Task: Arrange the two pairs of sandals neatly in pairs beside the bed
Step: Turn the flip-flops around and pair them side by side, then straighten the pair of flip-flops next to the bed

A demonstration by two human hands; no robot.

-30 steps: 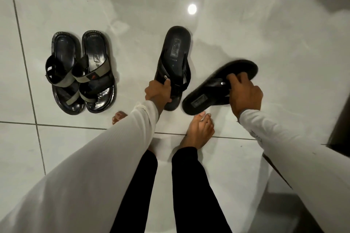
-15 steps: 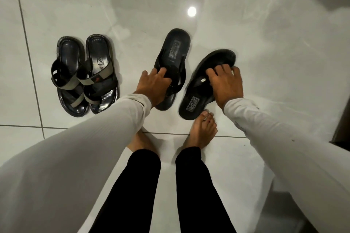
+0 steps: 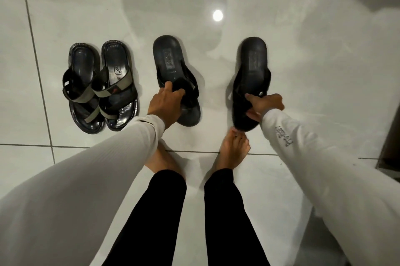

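A pair of black sandals with grey straps (image 3: 100, 88) lies side by side on the white tiled floor at the left. To its right lies one plain black sandal (image 3: 171, 64), heel pointing away; my left hand (image 3: 165, 104) grips its strap near the toe end. Further right, the matching black sandal (image 3: 252, 66) points the same way, with a wide gap between the two. My right hand (image 3: 263, 105) holds this one at its strap and side edge. Both sandals seem to rest on the floor.
My two bare feet (image 3: 232, 153) stand just behind the sandals, on a grout line of the glossy floor (image 3: 303, 60). A dark wooden edge (image 3: 389, 146), perhaps furniture, shows at the right border.
The right sandal has swung from a slant to pointing straight away and shifted right. The left sandal has straightened too. My left hand went from resting on it to gripping its strap.
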